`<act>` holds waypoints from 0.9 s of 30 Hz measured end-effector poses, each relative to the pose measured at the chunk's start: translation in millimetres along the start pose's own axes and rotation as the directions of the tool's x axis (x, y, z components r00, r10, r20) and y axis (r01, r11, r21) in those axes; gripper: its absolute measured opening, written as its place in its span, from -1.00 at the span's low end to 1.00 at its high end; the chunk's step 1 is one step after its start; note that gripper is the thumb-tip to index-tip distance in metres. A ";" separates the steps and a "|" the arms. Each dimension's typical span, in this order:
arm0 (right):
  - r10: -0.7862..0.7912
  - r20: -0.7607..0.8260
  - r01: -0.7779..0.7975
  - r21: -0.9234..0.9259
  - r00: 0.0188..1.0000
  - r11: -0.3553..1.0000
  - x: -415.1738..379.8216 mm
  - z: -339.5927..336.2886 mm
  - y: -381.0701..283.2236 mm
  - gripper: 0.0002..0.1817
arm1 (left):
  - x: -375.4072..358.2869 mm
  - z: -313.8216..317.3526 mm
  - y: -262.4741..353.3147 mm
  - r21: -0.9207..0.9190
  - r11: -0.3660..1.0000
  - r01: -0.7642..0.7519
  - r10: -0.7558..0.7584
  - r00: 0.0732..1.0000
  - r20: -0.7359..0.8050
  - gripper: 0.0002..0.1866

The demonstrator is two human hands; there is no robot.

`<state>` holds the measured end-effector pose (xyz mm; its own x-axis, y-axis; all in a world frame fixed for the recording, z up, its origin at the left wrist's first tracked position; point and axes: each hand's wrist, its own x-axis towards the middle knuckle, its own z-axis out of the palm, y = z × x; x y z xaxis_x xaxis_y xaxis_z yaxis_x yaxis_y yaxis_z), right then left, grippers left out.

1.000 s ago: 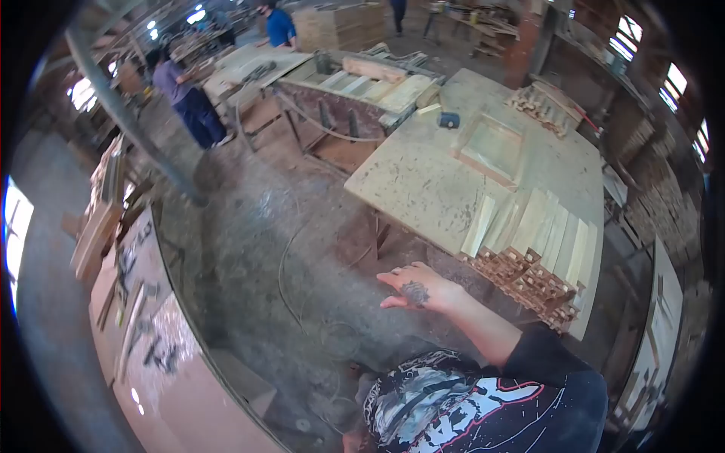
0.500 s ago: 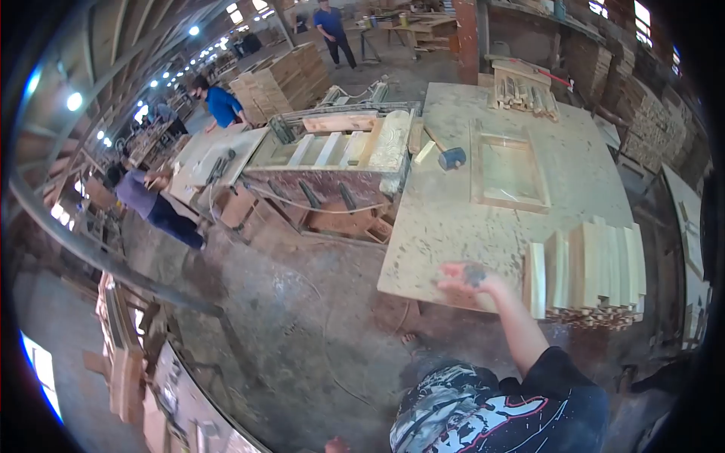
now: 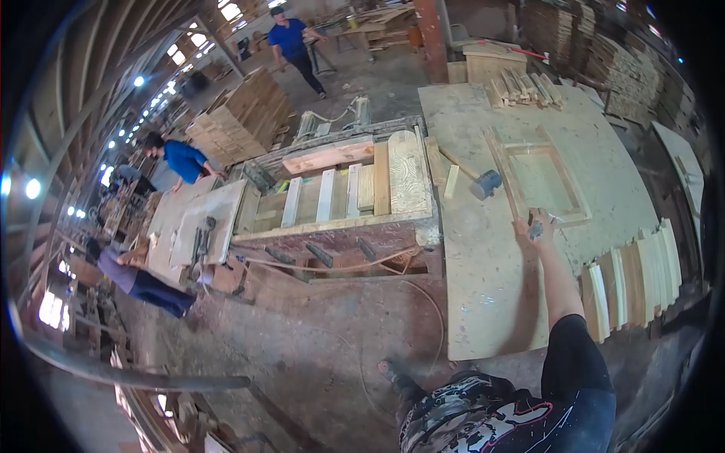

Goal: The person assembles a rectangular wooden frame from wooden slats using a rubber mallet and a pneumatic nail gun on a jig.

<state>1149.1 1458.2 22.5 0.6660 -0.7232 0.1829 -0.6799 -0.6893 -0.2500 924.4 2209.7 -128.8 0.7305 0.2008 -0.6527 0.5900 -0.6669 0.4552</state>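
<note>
My right hand [image 3: 538, 226] reaches over the large work table, with a dark patch on its back. Its fingers look spread over the near-left corner of a rectangular wooden frame [image 3: 583, 198]; whether they grip the wood is hard to see. The frame lies flat on the tabletop. To its left rests a mallet [image 3: 485, 184] with a dark head and a wooden handle, beside a short wood strip [image 3: 451, 182]. A stack of wood slats [image 3: 634, 272] stands to the right of my forearm. My left hand is out of view.
The work table [image 3: 491, 302] adjoins a clamping bench [image 3: 332, 238] holding boards. Wood pieces [image 3: 525, 88] lie at the table's far end. A hose [image 3: 438, 309] crosses the floor. People in blue [image 3: 298, 41], [image 3: 185, 160] and purple [image 3: 121, 266] tops are beyond, near stacked wood [image 3: 242, 113].
My right hand has moved from above the table's near edge forward to the frame's corner. My left hand has left the view. The view has turned, and the far person in blue has come closer.
</note>
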 end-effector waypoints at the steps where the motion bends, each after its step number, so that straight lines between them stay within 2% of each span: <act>1: 0.031 0.016 -0.031 -0.023 0.999 0.999 -0.3 -2.1 -3.0 -0.32 | 23.9 -22.4 6.6 0.023 1.000 -0.017 0.017 1.000 0.003 -0.65; 3: 0.066 0.012 -0.066 -0.026 0.998 0.997 -6.8 -5.1 -8.4 -0.35 | 71.2 -67.1 18.3 0.066 0.997 -0.050 0.050 0.999 0.003 -0.65; 5: 0.117 0.102 -0.114 -0.040 0.988 0.993 -20.1 1.1 -9.6 -0.36 | 114.8 -117.2 27.0 0.115 0.991 -0.073 0.074 0.997 -0.003 -0.65; 10: 0.241 0.068 -0.237 -0.062 0.968 0.970 -80.9 -3.9 -50.5 -0.37 | 217.5 -231.3 55.0 0.266 0.949 -0.167 0.178 0.984 -0.015 -0.65; 14: 0.281 0.028 -0.278 -0.075 0.959 0.958 -118.8 -16.2 -87.0 -0.37 | 282.7 -279.5 90.8 0.375 0.883 -0.282 0.296 0.955 0.021 -0.65; 17: 0.307 0.035 -0.305 -0.059 0.951 0.951 -128.1 -23.8 -99.1 -0.25 | 326.0 -292.6 124.3 0.433 0.789 -0.435 0.450 0.890 0.074 -0.65; 19: 0.196 0.090 -0.191 -0.064 0.977 0.980 -132.7 -33.3 -102.4 -0.07 | 351.4 -289.6 149.8 0.487 0.676 -0.553 0.573 0.810 0.124 -0.65; 20: 0.211 0.081 -0.207 -0.059 0.974 0.977 -133.2 -38.1 -100.0 -0.07 | 361.4 -283.8 165.9 0.490 0.629 -0.603 0.622 0.769 0.149 -0.65; 21: 0.138 0.107 -0.131 -0.072 0.985 0.989 -132.8 -42.3 -93.6 0.02 | 368.6 -277.1 184.3 0.511 0.564 -0.649 0.671 0.720 0.174 -0.65; 22: 0.062 0.138 -0.052 -0.079 0.989 0.995 -132.7 -44.0 -86.3 0.11 | 375.5 -265.9 203.5 0.432 0.612 -0.662 0.656 0.730 0.191 -0.65; 23: 0.074 0.134 -0.065 -0.069 0.988 0.996 -132.3 -45.2 -78.8 0.11 | 378.2 -255.2 227.5 0.351 0.658 -0.667 0.640 0.740 0.207 -0.66; 24: 0.018 0.121 -0.014 -0.040 0.992 0.999 -131.2 -45.7 -69.9 0.19 | 379.1 -244.8 253.5 0.268 0.700 -0.662 0.623 0.749 0.224 -0.66; 25: -0.037 0.105 0.039 -0.012 0.994 0.999 -128.8 -41.9 -58.3 0.26 | 374.7 -237.0 278.5 0.255 0.712 -0.654 0.606 0.756 0.247 -0.67; 26: -0.046 -0.014 0.046 -0.041 0.999 0.998 -127.7 -30.5 -44.8 0.25 | 370.8 -228.4 303.6 0.259 0.713 -0.652 0.595 0.757 0.269 -0.67; 27: -0.040 -0.023 0.039 -0.035 0.999 0.999 -126.7 -26.3 -35.1 0.25 | 364.9 -217.3 327.3 0.264 0.709 -0.653 0.587 0.755 0.292 -0.68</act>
<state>1080.5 1572.9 33.1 0.6854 -0.6957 0.2151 -0.6634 -0.7183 -0.2096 1458.8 2220.6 -86.4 0.7975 -0.4493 -0.4026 -0.1499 -0.7940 0.5892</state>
